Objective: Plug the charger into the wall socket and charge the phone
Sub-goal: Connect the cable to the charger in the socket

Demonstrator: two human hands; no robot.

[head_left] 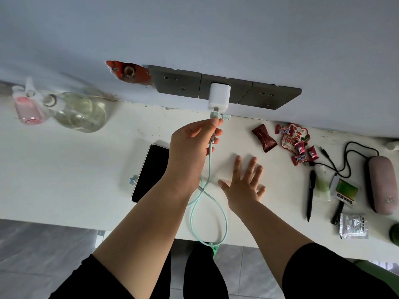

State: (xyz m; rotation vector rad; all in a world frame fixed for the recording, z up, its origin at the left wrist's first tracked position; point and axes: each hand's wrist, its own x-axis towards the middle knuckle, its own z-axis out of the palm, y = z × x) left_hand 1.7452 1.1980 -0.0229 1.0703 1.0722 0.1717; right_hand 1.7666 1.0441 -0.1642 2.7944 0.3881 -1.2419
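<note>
A white charger block [218,96] sits in the middle socket of a grey wall socket strip [267,94]. Its mint-green cable [208,169] hangs from the block's underside and loops over the white table's [64,169] front edge. My left hand [192,147] pinches the cable's connector end just below the charger. The phone [151,169] lies face up with a dark screen, left of that hand and partly hidden by my forearm. My right hand [244,182] rests flat on the table with fingers spread, holding nothing.
A glass bottle [79,111] and a pink container [28,108] stand at the back left. Candy wrappers [289,141], a black pen [311,193], a black cable [345,160], a pink case [380,184] and small packets [352,225] lie on the right. A broken wall patch [129,72] adjoins the sockets.
</note>
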